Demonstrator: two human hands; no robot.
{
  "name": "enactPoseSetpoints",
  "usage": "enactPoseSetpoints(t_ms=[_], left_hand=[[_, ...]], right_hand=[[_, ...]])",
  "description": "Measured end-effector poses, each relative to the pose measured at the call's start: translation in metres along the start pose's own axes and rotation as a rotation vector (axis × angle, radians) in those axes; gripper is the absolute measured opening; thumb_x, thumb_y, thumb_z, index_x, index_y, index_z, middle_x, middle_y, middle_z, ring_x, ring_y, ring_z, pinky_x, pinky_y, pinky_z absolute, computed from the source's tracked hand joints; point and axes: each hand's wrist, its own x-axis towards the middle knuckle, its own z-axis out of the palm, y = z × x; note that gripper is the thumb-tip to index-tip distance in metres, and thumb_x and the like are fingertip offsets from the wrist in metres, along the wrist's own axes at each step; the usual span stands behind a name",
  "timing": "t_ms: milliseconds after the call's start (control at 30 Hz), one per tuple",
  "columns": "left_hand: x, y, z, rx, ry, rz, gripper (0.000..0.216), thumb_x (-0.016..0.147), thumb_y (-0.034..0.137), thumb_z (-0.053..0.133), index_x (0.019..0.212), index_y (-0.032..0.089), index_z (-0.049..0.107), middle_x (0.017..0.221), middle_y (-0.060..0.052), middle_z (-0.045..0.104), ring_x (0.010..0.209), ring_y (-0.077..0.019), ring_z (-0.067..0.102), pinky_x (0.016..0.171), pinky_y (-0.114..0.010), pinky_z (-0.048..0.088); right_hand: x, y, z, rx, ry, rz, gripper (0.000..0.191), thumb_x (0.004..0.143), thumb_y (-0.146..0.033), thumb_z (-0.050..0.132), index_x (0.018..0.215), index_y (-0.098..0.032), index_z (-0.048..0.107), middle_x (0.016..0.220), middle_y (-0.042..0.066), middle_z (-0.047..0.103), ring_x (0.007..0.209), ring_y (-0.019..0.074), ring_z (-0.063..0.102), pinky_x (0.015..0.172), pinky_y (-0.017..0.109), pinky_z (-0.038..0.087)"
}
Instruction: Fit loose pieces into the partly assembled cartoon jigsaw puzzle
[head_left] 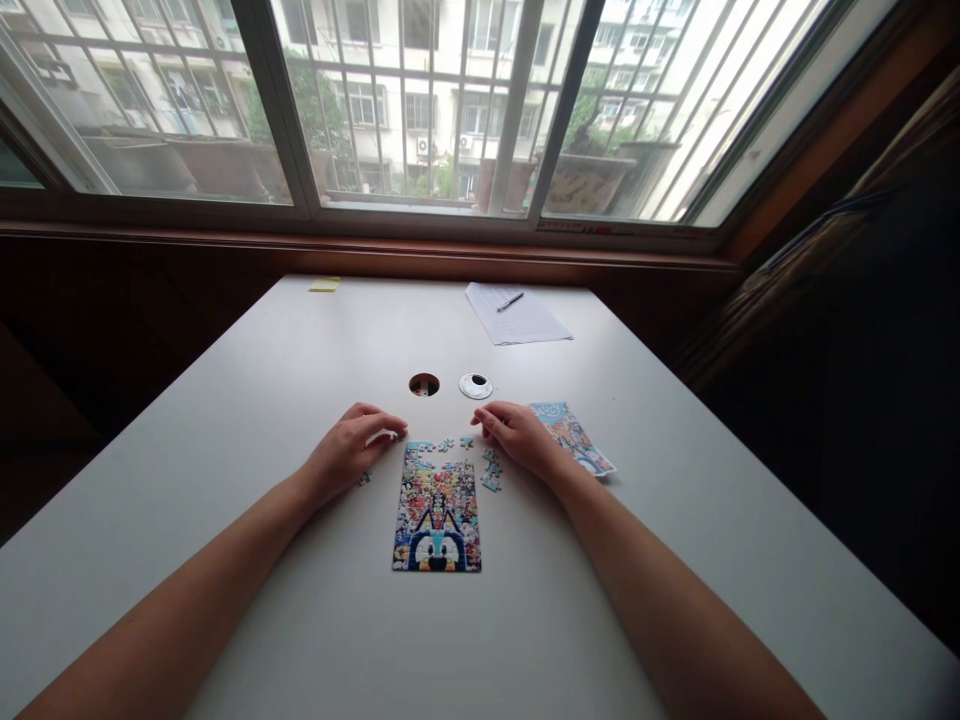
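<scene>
A jigsaw puzzle [439, 515] with a blue cartoon dog at its bottom lies on the white table, its top edge ragged. My left hand [351, 448] rests at its upper left corner, index finger stretched out and holding nothing visible. A loose puzzle piece [365, 477] sits partly under that hand. My right hand [517, 432] is above the upper right corner, thumb and fingers pinched; whatever may be between them is too small to make out. Several loose pieces [491, 470] lie right of the puzzle, and another piece [466, 442] lies above it near my right fingertips.
A printed picture sheet [574, 440] lies partly behind my right hand. Beyond the hands are a round cable hole [424, 385] and its cover [475, 386]. Farther back are paper sheets [517, 318] with a pen [510, 302], and yellow sticky notes [324, 285]. A barred window [420, 120] stands behind.
</scene>
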Motion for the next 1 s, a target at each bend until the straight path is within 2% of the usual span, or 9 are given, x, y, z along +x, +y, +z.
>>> enactPoseSetpoints(t_ms=[133, 267, 367, 467, 600, 733, 833, 1000], left_hand=[[-0.0014, -0.0010, -0.0007, -0.017, 0.052, -0.006, 0.039, 0.091, 0.007, 0.044, 0.116, 0.025, 0.067, 0.114, -0.006, 0.065, 0.112, -0.0210, 0.057, 0.098, -0.040, 0.051], [-0.0016, 0.0009, -0.0025, -0.029, 0.048, -0.048, 0.030, 0.090, 0.017, 0.055, 0.117, 0.024, 0.065, 0.113, -0.006, 0.066, 0.109, -0.0228, 0.056, 0.089, -0.038, 0.054], [-0.0008, 0.0026, -0.0031, -0.005, 0.008, -0.049, 0.029, 0.087, 0.019, 0.061, 0.116, 0.024, 0.065, 0.104, -0.004, 0.069, 0.104, -0.0229, 0.057, 0.091, -0.040, 0.052], [-0.0006, 0.0018, -0.0014, -0.023, 0.009, -0.062, 0.027, 0.090, 0.017, 0.059, 0.115, 0.024, 0.066, 0.099, -0.004, 0.070, 0.104, -0.0223, 0.058, 0.093, -0.040, 0.052], [-0.0018, -0.0019, 0.0018, -0.140, 0.013, -0.122, 0.028, 0.093, 0.017, 0.051, 0.117, 0.022, 0.065, 0.107, -0.007, 0.067, 0.095, -0.0183, 0.064, 0.090, -0.038, 0.056], [-0.0024, -0.0027, 0.0007, -0.129, 0.046, -0.123, 0.032, 0.092, 0.013, 0.048, 0.118, 0.024, 0.064, 0.111, -0.006, 0.067, 0.104, -0.0197, 0.062, 0.091, -0.038, 0.055], [-0.0022, 0.0004, -0.0024, -0.103, 0.075, -0.143, 0.031, 0.090, 0.014, 0.050, 0.117, 0.023, 0.064, 0.109, -0.006, 0.067, 0.101, -0.0199, 0.062, 0.088, -0.037, 0.055], [-0.0013, 0.0055, -0.0061, -0.081, 0.036, -0.176, 0.030, 0.087, 0.015, 0.058, 0.115, 0.023, 0.065, 0.100, -0.004, 0.069, 0.095, -0.0194, 0.062, 0.087, -0.037, 0.055]], right_hand=[[-0.0003, -0.0007, -0.0002, 0.012, -0.001, 0.002, 0.035, 0.099, -0.042, 0.047, 0.088, -0.019, 0.072, 0.077, 0.002, 0.070, 0.066, 0.0147, 0.062, 0.068, 0.026, 0.045], [-0.0004, -0.0003, -0.0004, 0.015, -0.001, 0.002, 0.035, 0.099, -0.042, 0.047, 0.088, -0.019, 0.072, 0.075, 0.002, 0.069, 0.066, 0.0144, 0.062, 0.068, 0.025, 0.045], [0.0001, 0.0008, 0.0000, -0.002, 0.001, -0.007, 0.035, 0.099, -0.041, 0.047, 0.089, -0.019, 0.072, 0.074, 0.002, 0.069, 0.068, 0.0150, 0.063, 0.069, 0.026, 0.045], [0.0005, 0.0017, 0.0005, -0.019, 0.005, -0.018, 0.034, 0.099, -0.040, 0.047, 0.089, -0.020, 0.072, 0.076, 0.002, 0.070, 0.071, 0.0157, 0.063, 0.069, 0.026, 0.045], [0.0002, 0.0017, 0.0005, -0.035, 0.013, -0.033, 0.033, 0.099, -0.040, 0.047, 0.089, -0.020, 0.072, 0.078, 0.003, 0.071, 0.073, 0.0163, 0.064, 0.071, 0.026, 0.045], [-0.0004, 0.0000, -0.0006, -0.026, 0.008, -0.027, 0.030, 0.099, -0.038, 0.048, 0.091, -0.020, 0.072, 0.074, 0.001, 0.069, 0.070, 0.0157, 0.064, 0.072, 0.026, 0.045], [-0.0006, -0.0013, -0.0010, -0.012, 0.006, -0.020, 0.029, 0.099, -0.036, 0.048, 0.090, -0.020, 0.071, 0.076, 0.001, 0.070, 0.070, 0.0152, 0.064, 0.072, 0.026, 0.045], [-0.0002, -0.0020, -0.0005, -0.019, 0.009, -0.015, 0.030, 0.098, -0.037, 0.048, 0.090, -0.020, 0.071, 0.080, 0.002, 0.072, 0.071, 0.0157, 0.064, 0.072, 0.026, 0.045]])
